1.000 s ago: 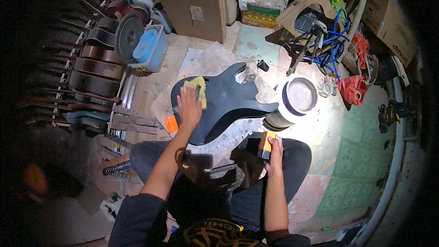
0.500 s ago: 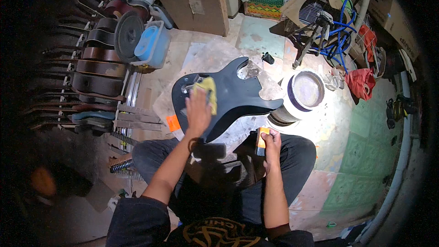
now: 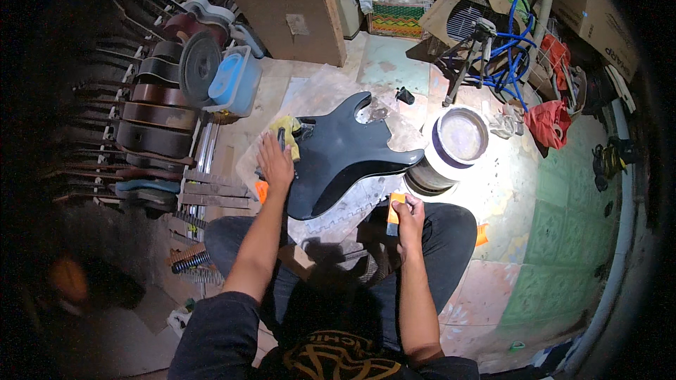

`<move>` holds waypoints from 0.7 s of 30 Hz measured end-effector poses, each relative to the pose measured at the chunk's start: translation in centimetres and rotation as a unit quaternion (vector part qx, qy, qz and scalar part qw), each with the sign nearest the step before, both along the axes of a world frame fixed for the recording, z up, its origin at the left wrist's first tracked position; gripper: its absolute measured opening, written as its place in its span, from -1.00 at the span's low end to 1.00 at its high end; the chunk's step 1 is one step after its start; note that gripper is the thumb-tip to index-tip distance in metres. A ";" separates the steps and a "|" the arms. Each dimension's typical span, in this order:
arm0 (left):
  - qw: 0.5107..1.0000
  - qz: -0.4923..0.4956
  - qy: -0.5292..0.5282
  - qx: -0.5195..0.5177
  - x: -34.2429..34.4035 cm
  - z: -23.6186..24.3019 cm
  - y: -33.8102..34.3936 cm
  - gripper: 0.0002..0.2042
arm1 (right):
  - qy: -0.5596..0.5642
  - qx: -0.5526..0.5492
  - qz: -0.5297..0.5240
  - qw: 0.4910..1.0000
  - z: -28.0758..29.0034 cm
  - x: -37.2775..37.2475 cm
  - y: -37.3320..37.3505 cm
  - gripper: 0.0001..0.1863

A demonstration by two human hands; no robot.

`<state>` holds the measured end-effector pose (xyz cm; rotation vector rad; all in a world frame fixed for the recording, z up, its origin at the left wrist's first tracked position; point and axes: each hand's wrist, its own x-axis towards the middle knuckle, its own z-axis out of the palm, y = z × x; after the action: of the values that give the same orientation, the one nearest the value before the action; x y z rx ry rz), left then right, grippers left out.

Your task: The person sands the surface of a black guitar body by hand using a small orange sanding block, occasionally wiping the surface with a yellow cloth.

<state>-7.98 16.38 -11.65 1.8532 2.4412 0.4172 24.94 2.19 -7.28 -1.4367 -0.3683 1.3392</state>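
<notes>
A dark grey electric guitar body [image 3: 338,148] lies flat on the floor in front of my crossed legs, its horns toward the far and right sides. My left hand [image 3: 276,162] is at the left edge of the body, its fingers over a bunched yellow cloth [image 3: 292,139] that it holds there. Part of the cloth is hidden under the fingers. Over my right knee, my right hand [image 3: 412,219] grips a small orange block with a dark lower end [image 3: 396,210], apart from the guitar body.
A round white tub [image 3: 461,137] stands right of the guitar body. Guitars [image 3: 158,116] hang in a rack at the left, beside a blue-and-clear plastic container [image 3: 236,81]. Farther back are a cardboard-coloured box [image 3: 289,14], a patterned basket [image 3: 398,17] and a blue hose [image 3: 517,49].
My left hand and the yellow cloth have moved left across the guitar body to its edge. My right hand keeps its grip on the orange block. The whole view has shifted slightly.
</notes>
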 end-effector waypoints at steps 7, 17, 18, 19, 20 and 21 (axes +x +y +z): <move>0.993 -0.102 -0.003 -0.059 10.0 -0.1 -11.4 -0.05 | 0.045 0.004 -0.004 0.999 1.3 0.0 0.1 -0.51; 0.982 -0.189 0.015 -0.025 17.6 0.7 -1.1 -0.03 | 0.097 0.004 0.002 0.995 2.6 -0.3 0.5 -0.49; 0.966 -0.255 0.008 0.037 18.8 0.0 -0.5 -0.06 | 0.097 -0.001 0.008 0.995 2.6 -0.5 0.7 -0.49; 0.944 -0.328 -0.028 0.003 21.2 0.9 -0.5 -0.07 | 0.091 -0.012 0.006 0.996 2.2 0.1 0.5 -0.50; 0.915 -0.401 -0.018 -0.026 22.6 1.4 -0.4 -0.08 | 0.087 -0.017 0.009 0.996 2.2 0.2 0.6 -0.50; 0.903 -0.428 -0.029 -0.020 23.1 1.1 -0.5 -0.09 | 0.081 -0.015 0.005 0.997 2.1 0.1 0.6 -0.51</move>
<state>15.12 15.86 -10.58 2.5627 1.3438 0.3302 25.06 2.74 -5.20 -1.3402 -0.2505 1.4639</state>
